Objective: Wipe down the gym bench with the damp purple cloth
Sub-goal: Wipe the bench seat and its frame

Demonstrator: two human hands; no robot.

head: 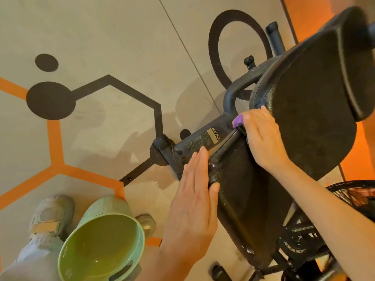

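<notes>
The black gym bench fills the right side: a seat pad (249, 191) near me and a larger back pad (312, 102) beyond it. My right hand (263, 138) sits in the gap between the two pads, fingers curled over the purple cloth (237, 120), of which only a small fold shows. My left hand (194, 191) lies flat along the seat pad's left edge, fingers straight, thumb hooked on the pad's corner.
A pale green bucket (140, 238) stands on the floor at the bottom left, beside my shoes (51, 214). The bench's black frame (203, 141) with a warning label runs left to a foot. A black fan grille (355, 194) sits at the right.
</notes>
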